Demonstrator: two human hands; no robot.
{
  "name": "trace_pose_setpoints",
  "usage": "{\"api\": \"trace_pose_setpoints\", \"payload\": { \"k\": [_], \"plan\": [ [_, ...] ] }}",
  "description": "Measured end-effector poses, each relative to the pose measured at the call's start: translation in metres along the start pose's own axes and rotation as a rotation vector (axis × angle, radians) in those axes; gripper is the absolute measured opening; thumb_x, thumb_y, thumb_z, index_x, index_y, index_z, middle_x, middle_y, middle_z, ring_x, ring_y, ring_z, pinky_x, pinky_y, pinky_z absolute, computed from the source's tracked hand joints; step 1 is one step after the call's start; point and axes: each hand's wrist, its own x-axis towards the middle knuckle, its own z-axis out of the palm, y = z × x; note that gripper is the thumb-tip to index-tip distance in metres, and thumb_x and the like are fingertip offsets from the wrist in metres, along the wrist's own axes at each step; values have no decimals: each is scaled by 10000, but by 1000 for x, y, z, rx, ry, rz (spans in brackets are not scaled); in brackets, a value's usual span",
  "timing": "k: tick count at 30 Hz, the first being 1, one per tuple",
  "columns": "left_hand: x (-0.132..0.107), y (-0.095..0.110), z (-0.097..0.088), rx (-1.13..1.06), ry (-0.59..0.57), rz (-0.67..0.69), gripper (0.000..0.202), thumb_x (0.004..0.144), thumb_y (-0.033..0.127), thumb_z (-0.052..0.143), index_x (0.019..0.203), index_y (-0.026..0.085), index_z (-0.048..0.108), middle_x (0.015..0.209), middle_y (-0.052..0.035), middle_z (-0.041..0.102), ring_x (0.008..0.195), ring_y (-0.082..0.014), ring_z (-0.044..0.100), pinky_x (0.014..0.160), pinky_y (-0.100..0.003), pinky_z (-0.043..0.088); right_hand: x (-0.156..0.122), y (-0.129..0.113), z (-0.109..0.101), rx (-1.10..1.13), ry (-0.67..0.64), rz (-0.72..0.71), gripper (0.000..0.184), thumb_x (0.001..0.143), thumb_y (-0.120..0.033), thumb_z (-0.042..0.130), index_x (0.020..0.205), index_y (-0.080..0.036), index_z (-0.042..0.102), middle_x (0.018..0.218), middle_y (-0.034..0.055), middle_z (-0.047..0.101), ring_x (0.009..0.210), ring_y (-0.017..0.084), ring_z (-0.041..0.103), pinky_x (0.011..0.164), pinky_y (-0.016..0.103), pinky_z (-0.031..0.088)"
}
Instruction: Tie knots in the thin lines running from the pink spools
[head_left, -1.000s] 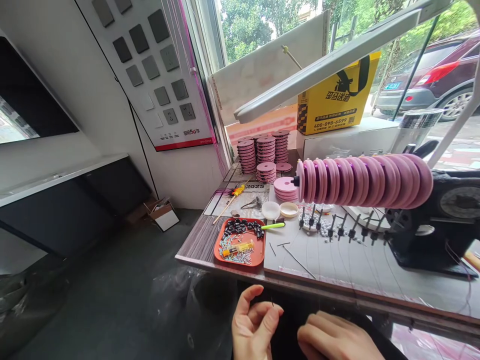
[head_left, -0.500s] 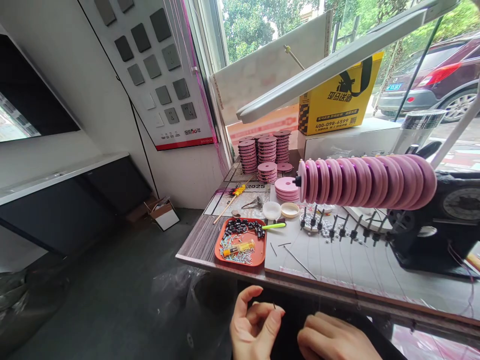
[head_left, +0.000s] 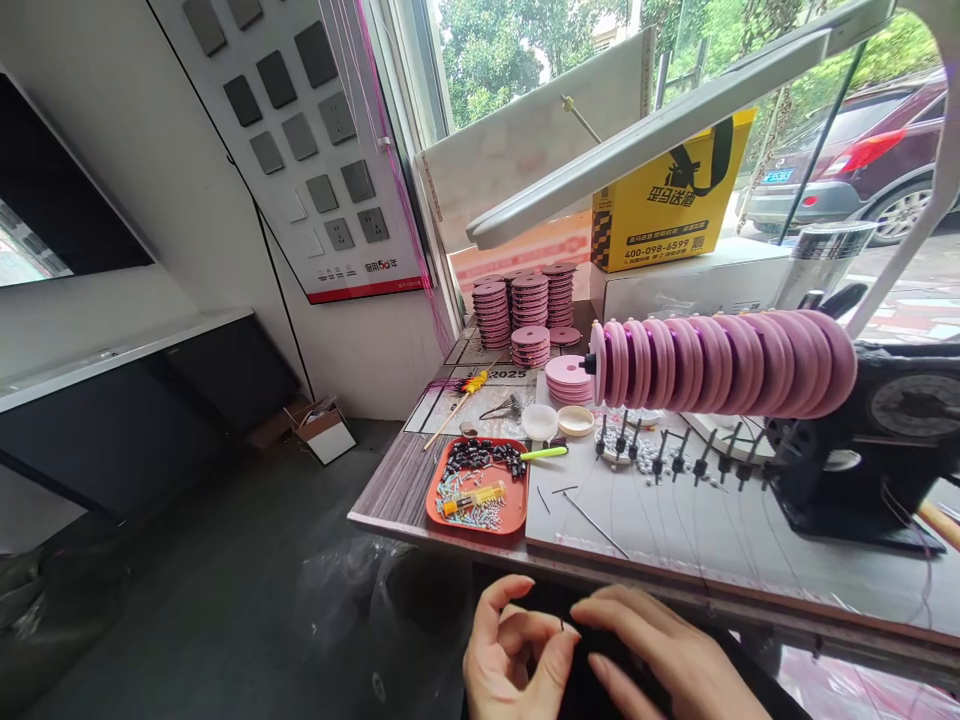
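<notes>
Below the table's front edge, my left hand pinches a short, thin dark piece between thumb and forefinger. Only its tip sticks up, and its kind cannot be made out. My right hand is close beside it on the right, fingers stretched forward and thumb apart, slightly blurred; I see nothing held in it. On the table above my hands lies an orange-red tray with black parts, small metallic pieces and a yellow-capped tube.
A row of pink discs sits on a shaft from a black machine. Beneath hang several black T-shaped pieces with thin threads. Stacked pink spools, a green-handled tool and a metal rod lie nearby. A white lamp arm crosses above.
My right hand has moved left and up towards my left hand, its fingers now stretched out and the thumb apart. My left hand keeps its pinch and has shifted slightly right.
</notes>
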Motion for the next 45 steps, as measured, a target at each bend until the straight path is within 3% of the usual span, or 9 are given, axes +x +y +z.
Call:
{"api": "trace_pose_setpoints", "payload": {
  "k": [5, 13, 22, 34, 40, 45],
  "plan": [
    [1, -8, -5, 132, -55, 70, 390, 545, 374, 842, 872, 239, 677, 462, 32, 654, 445, -88, 490, 486, -162, 384, 12, -5, -10, 131, 90, -13, 207, 896, -114, 418, 1008, -229, 547, 913, 51, 644, 815, 169, 633, 681, 254, 516],
    [0, -5, -6, 148, -95, 75, 369, 553, 355, 841, 870, 243, 689, 467, 26, 664, 455, -99, 495, 508, -176, 396, 15, -8, -15, -43, 26, -85, 196, 959, -166, 367, 842, -209, 519, 828, 41, 631, 728, 163, 580, 626, 255, 482],
    [0, 10, 1, -17, -163, -186, 442, 476, 358, 885, 829, 197, 675, 467, -2, 682, 455, -109, 594, 483, -172, 395, 16, -8, -17, -137, 74, -104, 185, 942, -131, 369, 863, -206, 520, 833, 45, 622, 729, 177, 559, 624, 271, 462],
    [3, 8, -2, -150, -220, -311, 423, 468, 307, 902, 814, 179, 694, 456, 0, 672, 409, -80, 566, 464, -163, 368, 16, -9, -17, -55, 54, -103, 167, 949, -132, 384, 936, -214, 528, 865, 36, 644, 771, 170, 585, 665, 259, 483],
    [5, 6, -4, -184, -255, -366, 404, 472, 286, 905, 814, 184, 713, 451, 4, 659, 389, -43, 518, 440, -132, 310, 17, -8, -17, -116, 18, -117, 190, 937, -125, 401, 783, -210, 472, 797, 23, 616, 725, 173, 553, 621, 262, 445],
    [7, 5, -5, -149, -316, -446, 415, 424, 361, 908, 734, 135, 749, 428, -25, 645, 368, -29, 478, 417, -124, 287, 21, -10, -14, -169, 55, -133, 166, 898, -99, 423, 784, -207, 477, 781, 25, 612, 699, 175, 555, 594, 269, 442]
  ]
}}
